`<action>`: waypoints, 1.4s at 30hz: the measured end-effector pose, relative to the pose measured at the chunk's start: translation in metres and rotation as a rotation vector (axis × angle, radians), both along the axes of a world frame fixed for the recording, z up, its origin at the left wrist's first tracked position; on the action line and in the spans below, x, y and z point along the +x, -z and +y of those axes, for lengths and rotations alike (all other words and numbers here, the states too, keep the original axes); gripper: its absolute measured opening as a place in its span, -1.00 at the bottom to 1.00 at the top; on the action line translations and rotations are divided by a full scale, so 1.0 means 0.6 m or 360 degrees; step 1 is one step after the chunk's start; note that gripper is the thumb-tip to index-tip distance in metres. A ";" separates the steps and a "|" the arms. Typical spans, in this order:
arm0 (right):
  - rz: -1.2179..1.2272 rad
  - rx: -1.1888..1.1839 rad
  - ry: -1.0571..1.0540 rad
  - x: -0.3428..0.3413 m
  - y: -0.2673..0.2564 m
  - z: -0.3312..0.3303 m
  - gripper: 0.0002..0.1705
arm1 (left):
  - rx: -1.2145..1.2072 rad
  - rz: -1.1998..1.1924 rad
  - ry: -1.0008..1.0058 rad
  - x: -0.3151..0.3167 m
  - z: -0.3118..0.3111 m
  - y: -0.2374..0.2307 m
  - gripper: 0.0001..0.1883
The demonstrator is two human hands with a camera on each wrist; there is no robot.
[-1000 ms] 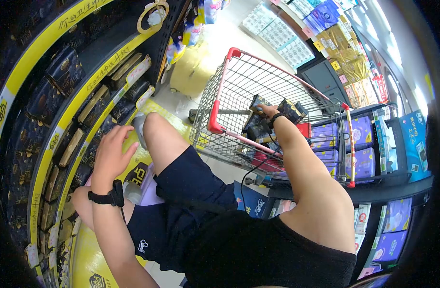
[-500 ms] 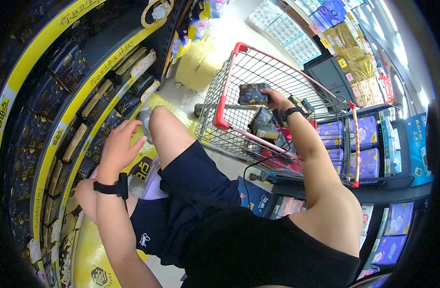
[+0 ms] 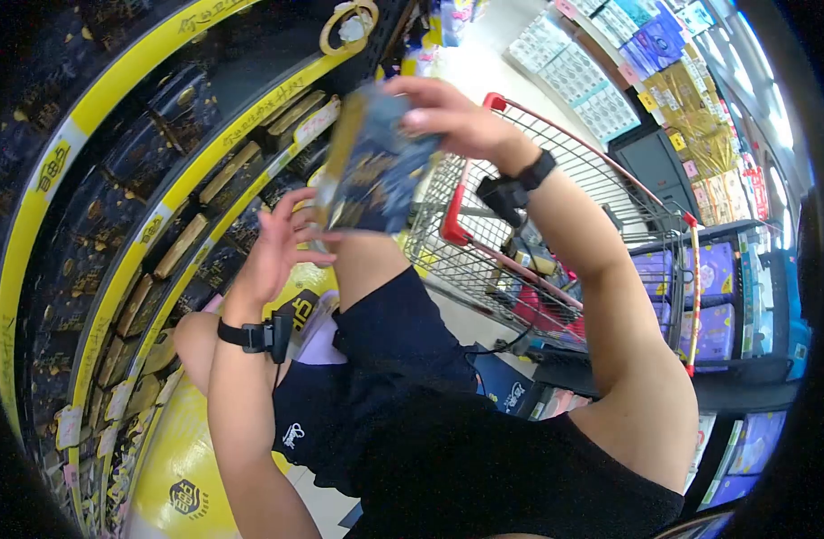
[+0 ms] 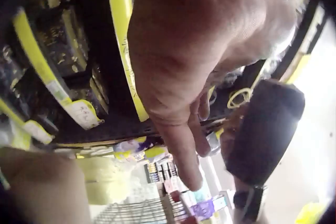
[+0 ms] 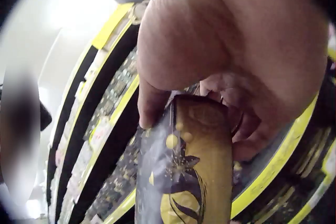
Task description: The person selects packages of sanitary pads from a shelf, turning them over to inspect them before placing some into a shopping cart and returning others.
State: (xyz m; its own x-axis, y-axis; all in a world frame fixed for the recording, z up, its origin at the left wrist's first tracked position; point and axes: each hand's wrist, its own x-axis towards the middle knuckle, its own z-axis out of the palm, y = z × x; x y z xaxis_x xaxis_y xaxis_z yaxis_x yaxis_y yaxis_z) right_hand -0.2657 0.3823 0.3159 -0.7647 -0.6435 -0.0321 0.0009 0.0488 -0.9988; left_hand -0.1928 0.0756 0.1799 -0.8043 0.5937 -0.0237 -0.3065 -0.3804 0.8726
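My right hand [image 3: 452,121] grips a dark blue and gold pack of sanitary pads [image 3: 380,171] by its upper end, thumb on one face. In the right wrist view the gold side of the pack [image 5: 202,155] shows a dark flower print, with the fingers round its far edge. My left hand [image 3: 277,238], its fingers spread, is beside the pack's lower left edge in the head view. The left wrist view shows a gap between the left hand [image 4: 194,77] and the dark pack [image 4: 265,129].
Curved shelves with yellow edges [image 3: 115,260] and rows of similar dark packs stand at the left. A red-rimmed wire shopping cart [image 3: 574,144] holds more dark packs [image 3: 529,256]. Purple packs [image 3: 708,269] fill shelving behind it. My bent knee [image 3: 372,260] lies below the held pack.
My right hand has lifted the pack out of the cart and carried it left, over my knee. The left hand has moved slightly right, and the view has turned toward the shelves.
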 end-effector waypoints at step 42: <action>0.0460 0.0167 0.0214 -0.056 0.178 -0.286 0.04 | -0.0259 0.0737 -0.1011 -0.056 -0.076 0.036 -0.74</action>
State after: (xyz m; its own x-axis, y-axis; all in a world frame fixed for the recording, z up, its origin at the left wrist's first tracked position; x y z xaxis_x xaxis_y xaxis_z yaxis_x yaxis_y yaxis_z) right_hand -0.2992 0.2105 0.2094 -0.8297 -0.5409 0.1377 -0.2682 0.1699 -0.9483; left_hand -0.2262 0.0300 0.1580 -0.9367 0.0371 0.3481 0.3324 -0.2176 0.9177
